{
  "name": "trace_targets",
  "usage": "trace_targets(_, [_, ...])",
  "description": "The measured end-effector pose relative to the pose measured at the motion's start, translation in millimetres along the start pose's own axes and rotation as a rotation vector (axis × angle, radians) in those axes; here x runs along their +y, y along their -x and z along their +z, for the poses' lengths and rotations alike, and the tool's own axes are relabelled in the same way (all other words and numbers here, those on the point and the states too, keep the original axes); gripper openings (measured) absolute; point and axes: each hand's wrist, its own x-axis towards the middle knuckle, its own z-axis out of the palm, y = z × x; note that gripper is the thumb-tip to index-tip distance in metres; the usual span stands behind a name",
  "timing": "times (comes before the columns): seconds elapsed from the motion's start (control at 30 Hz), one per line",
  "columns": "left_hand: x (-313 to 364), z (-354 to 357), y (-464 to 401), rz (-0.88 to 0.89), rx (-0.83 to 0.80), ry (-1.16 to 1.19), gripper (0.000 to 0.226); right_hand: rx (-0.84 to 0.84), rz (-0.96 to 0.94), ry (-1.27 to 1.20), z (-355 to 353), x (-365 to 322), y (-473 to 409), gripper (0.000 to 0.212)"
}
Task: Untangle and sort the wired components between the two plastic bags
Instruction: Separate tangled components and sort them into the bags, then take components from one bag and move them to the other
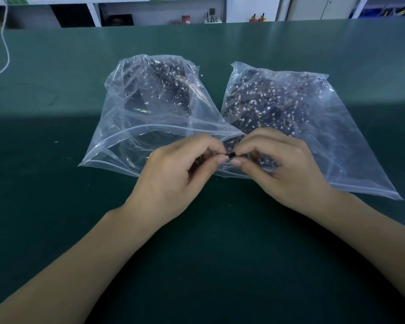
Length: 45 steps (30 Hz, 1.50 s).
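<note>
Forearms come in from the near edge of the dark green worktop and meet in the middle, which puts both hands right over the mouths of the bags, presumably so a piece needs only a short trip either way. The left hand has its fingers curled in, thumb and forefinger pinching one end of a small black wired component; the right hand mirrors it, its grip closed on the other end of the same piece, fingertips nearly touching. Holding it from both ends like this looks like the way to tease its thin leads apart, though the wires themselves are too small to make out. Just behind the left hand lies the left clear zip-seal plastic bag, its mouth gaping toward the person, probably left open to receive or give up parts; its dark load sits heaped at the far end. Beside it, its near corner touching the left one, the right clear zip-seal plastic bag lies flatter, and its mass of black parts with white connectors spreads down toward the right hand. Farther off, a white cord trails across the worktop at the left, and white shelving lines the back wall.
</note>
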Motion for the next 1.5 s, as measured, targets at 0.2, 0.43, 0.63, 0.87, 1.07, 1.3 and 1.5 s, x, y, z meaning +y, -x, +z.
trace_targets(0.2, [-2.5,3.2,-0.8,0.046,-0.004,0.123,0.005,-0.022,-0.023,-0.034,-1.2,-2.1,-0.7,0.010])
trace_targets(0.43, [-6.1,2.0,0.0,0.005,-0.016,0.066,0.008,0.052,0.036,-0.088,-2.3,-5.9,-1.4,0.013])
trace_targets(0.63, [-7.3,1.2,1.8,-0.016,-0.052,0.039,0.010,0.020,0.053,-0.099,-2.1,-7.7,-0.9,0.006])
trace_targets(0.87, [-4.5,1.2,0.2,-0.019,-0.053,-0.031,0.012,-0.001,0.069,-0.151,-4.4,-11.6,-3.2,0.006])
trace_targets(1.07, [-0.2,0.8,0.4,-0.004,-0.067,-0.042,0.010,-0.024,0.139,-0.209,-3.5,-13.9,-2.2,0.006])
trace_targets(1.3, [-0.7,0.0,0.3,-0.014,-0.050,-0.051,0.011,-0.024,0.150,-0.219,-2.3,-15.3,-2.1,0.008])
trace_targets(1.5, [0.2,-0.9,0.1,-0.018,-0.062,-0.057,0.011,-0.035,0.147,-0.217,-2.7,-15.6,-2.0,0.006])
